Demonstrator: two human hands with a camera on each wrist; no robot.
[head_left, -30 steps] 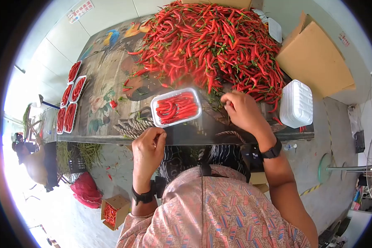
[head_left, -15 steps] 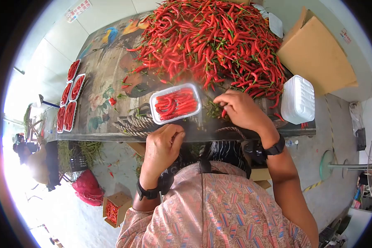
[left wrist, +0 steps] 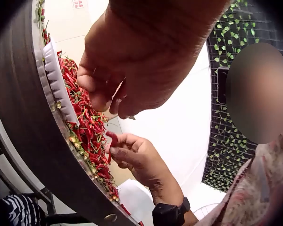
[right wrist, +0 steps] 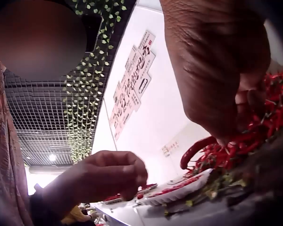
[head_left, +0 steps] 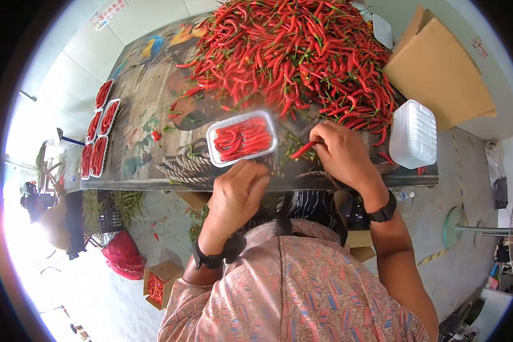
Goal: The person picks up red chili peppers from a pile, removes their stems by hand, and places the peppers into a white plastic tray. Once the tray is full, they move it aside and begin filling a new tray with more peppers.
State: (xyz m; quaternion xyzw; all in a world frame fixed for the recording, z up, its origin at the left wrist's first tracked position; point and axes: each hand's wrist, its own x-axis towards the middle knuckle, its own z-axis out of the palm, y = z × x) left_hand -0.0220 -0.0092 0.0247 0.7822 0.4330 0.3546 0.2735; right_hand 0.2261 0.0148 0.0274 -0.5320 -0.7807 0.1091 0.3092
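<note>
My right hand (head_left: 341,151) pinches a red chili pepper (head_left: 303,150) between thumb and fingertips, over the table's near edge; in the right wrist view the chili (right wrist: 194,151) sticks out from the fingers. My left hand (head_left: 238,191) has curled fingers with the thumb against them, just in front of a white foam tray (head_left: 213,154) of stemless red chilies (head_left: 242,139). A small pale pointed tip shows below the left fingers in the left wrist view; what it is I cannot tell. Behind both hands spreads a big heap of red chilies with green stems (head_left: 302,57).
A stack of white foam trays (head_left: 414,137) stands at the table's right end, beside a cardboard box (head_left: 439,74). Several filled trays (head_left: 98,157) lie at the left edge. Green stem scraps (head_left: 292,142) litter the table near the right hand.
The left hand has moved right and a little up, closer to the tray. The right hand has come away from the stem scraps, now with a chili showing in its fingers.
</note>
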